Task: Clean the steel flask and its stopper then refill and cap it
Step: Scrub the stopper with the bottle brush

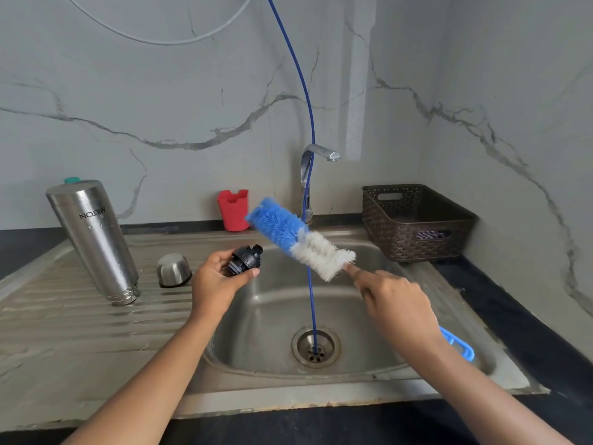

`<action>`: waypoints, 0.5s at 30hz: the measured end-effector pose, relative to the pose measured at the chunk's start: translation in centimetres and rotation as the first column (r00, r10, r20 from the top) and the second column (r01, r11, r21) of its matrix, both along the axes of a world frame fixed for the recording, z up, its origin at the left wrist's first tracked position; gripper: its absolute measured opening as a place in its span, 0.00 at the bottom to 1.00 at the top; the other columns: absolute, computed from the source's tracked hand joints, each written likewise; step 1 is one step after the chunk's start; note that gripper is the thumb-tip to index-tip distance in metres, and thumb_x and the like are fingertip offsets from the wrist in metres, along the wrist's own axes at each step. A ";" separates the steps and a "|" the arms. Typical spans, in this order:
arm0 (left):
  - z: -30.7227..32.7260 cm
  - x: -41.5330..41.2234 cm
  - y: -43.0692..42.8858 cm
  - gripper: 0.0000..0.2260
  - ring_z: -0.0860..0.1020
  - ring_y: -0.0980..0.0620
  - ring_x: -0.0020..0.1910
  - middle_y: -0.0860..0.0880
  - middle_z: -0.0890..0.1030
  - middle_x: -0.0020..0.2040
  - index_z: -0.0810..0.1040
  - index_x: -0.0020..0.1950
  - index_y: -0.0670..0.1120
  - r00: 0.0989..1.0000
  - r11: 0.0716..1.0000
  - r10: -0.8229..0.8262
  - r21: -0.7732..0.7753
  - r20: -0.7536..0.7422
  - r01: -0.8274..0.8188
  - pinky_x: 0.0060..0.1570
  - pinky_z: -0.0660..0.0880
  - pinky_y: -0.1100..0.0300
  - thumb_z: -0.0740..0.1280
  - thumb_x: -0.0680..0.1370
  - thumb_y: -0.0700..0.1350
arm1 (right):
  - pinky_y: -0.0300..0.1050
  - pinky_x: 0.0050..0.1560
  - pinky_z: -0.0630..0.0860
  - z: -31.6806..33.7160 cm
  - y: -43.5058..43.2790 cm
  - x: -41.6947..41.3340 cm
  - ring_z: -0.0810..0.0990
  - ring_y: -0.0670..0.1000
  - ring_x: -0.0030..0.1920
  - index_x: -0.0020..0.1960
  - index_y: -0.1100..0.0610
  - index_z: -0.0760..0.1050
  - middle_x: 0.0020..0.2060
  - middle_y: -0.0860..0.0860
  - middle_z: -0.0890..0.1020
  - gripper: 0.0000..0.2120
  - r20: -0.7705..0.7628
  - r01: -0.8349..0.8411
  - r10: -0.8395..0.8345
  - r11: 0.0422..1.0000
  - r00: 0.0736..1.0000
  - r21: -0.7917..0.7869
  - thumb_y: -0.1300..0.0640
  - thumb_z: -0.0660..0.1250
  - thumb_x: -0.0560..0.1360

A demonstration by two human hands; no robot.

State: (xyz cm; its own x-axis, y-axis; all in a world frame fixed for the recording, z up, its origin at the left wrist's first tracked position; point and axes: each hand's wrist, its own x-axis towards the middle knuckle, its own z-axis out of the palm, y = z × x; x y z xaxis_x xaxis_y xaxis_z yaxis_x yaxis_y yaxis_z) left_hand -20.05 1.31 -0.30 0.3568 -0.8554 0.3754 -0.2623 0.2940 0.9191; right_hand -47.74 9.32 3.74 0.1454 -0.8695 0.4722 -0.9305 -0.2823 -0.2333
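A blue hose (311, 303) hung between the left hand (215, 284) and right hand (394, 303); beneath them the sink basin (272, 316) lay open.

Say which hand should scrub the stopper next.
Right. The right hand grips the brush, whose bristles hang just beside the stopper that the left hand holds.

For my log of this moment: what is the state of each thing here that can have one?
steel flask: upside down on the drainboard, uncapped.
stopper: off the flask, held in left hand.
brush: held in right hand, bristles above the sink.
steel cup: upside down beside the flask.
tap: no water seen running.
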 end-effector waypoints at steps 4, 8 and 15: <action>-0.1 0.1 0.1 0.21 0.82 0.56 0.45 0.54 0.83 0.47 0.78 0.50 0.51 1.000 1.000 0.007 0.019 0.011 -0.008 0.50 0.76 0.61 0.81 0.63 0.40 | 0.46 0.36 0.66 -0.7 0.4 1.1 0.79 0.58 0.44 0.73 0.37 0.60 0.43 0.49 0.75 0.25 -0.103 -0.016 0.025 0.996 0.994 0.084 0.57 0.54 0.80; -0.2 0.0 -0.1 0.20 0.82 0.55 0.46 0.54 0.84 0.46 0.78 0.51 0.50 1.000 0.999 0.014 0.035 -0.008 -0.013 0.52 0.76 0.60 0.81 0.63 0.41 | 0.48 0.38 0.68 0.0 -0.5 0.4 0.79 0.57 0.45 0.73 0.38 0.62 0.44 0.49 0.78 0.24 -0.070 0.020 -0.014 0.997 0.997 0.079 0.57 0.54 0.81; -0.3 0.5 -0.3 0.21 0.83 0.52 0.47 0.51 0.84 0.48 0.78 0.52 0.48 0.999 0.998 0.030 0.049 -0.032 -0.029 0.54 0.78 0.54 0.81 0.62 0.42 | 0.46 0.36 0.65 -0.8 -0.1 1.6 0.79 0.58 0.46 0.73 0.38 0.61 0.46 0.50 0.78 0.24 -0.095 -0.011 0.021 0.994 0.995 0.107 0.57 0.53 0.81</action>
State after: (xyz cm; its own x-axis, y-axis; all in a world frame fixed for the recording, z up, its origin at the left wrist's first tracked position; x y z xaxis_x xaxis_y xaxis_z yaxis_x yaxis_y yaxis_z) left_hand -19.55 1.05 -0.61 0.3934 -0.8612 0.3219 -0.2400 0.2418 0.9402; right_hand -46.09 9.17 2.99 0.2000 -0.9110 0.3606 -0.9456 -0.2759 -0.1725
